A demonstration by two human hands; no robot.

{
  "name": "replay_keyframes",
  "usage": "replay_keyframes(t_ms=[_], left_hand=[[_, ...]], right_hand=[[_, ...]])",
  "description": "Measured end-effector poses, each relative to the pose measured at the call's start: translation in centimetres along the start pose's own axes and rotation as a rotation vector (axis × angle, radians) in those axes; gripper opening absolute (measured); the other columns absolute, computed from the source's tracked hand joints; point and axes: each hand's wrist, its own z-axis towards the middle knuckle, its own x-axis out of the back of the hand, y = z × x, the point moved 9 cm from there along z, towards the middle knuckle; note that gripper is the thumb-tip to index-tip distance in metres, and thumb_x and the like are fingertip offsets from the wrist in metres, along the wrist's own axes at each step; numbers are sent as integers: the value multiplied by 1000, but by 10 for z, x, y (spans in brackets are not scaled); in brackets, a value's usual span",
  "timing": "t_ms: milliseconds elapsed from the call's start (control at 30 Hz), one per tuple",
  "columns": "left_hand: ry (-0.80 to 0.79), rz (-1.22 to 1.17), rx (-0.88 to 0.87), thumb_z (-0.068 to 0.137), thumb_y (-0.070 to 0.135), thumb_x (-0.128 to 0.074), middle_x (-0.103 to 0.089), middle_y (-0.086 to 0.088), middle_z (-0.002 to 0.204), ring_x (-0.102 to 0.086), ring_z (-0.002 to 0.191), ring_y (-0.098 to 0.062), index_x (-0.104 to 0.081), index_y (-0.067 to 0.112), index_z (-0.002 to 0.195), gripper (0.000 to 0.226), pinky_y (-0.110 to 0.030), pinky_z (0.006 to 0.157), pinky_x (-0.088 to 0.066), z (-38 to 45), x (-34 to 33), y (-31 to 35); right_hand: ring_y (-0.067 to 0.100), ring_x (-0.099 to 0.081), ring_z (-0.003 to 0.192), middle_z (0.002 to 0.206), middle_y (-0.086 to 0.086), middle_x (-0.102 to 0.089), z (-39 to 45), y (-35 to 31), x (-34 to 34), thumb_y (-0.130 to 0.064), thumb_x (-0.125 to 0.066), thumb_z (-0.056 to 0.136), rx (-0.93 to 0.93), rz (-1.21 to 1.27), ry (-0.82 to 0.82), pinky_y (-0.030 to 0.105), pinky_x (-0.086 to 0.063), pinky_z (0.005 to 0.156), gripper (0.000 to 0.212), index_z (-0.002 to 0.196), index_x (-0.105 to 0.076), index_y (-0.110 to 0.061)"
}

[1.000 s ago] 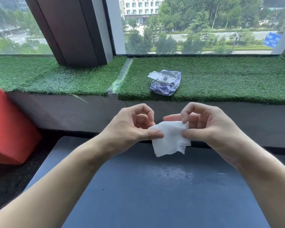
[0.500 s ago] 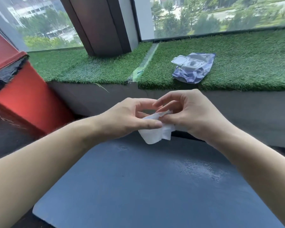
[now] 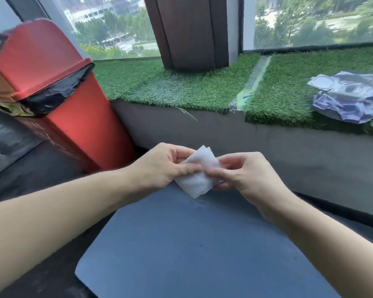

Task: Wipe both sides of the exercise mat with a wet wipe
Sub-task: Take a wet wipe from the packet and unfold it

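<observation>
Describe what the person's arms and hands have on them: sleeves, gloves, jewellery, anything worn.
Nothing worn shows. The left hand and right hand are bare, without gloves, and no rings are visible. Both forearms are uncovered up to the frame edge: no sleeves, watch, bracelet or markings in view.
</observation>
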Motion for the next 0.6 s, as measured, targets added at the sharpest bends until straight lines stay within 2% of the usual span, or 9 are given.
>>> replay_keyframes(t_ms=[100, 267, 367, 467, 600], left_hand=[[28, -57, -3, 100, 22, -62, -73, -10, 117, -67, 116, -29, -72, 12, 121, 25, -51, 108, -47, 5, 63, -52], [18, -87, -61, 103, 25, -57, -75, -4, 115, -69, 113, -21, -73, 14, 119, 25, -37, 102, -51, 31, 152, -113], [-34, -162, -58, 102, 25, -57, -74, -6, 117, -67, 115, -24, -73, 14, 119, 25, -44, 107, -48, 55, 189, -138], [-123, -252, -21, 103, 26, -56, -71, -10, 122, -65, 119, -28, -71, 12, 123, 28, -51, 111, -43, 78, 209, -153], [-204, -318, 15, 102, 29, -58, -70, -13, 124, -63, 121, -30, -70, 11, 125, 31, -51, 111, -43, 102, 229, -188]], right_hand=[[22, -79, 90, 89, 1, -82, 47, 10, -57, -15, -83, 89, 20, -94, 33, 49, -61, 94, 8, 95, -85, -20], [17, -79, 91, 88, -7, -81, 122, 19, -131, -14, -80, 90, 24, -205, 105, 50, -59, 96, 14, 95, -85, -26], [18, -78, 93, 89, -7, -81, 152, 19, -152, -14, -81, 89, -43, -192, 173, 50, -59, 96, 16, 95, -85, -28], [18, -78, 93, 92, -4, -81, 169, 20, -161, -22, -84, 87, -129, -92, 283, 51, -58, 99, 9, 95, -84, -26], [14, -79, 89, 90, -5, -81, 189, 39, -183, -15, -79, 91, -205, -7, 436, 46, -61, 96, 8, 95, -83, -21]])
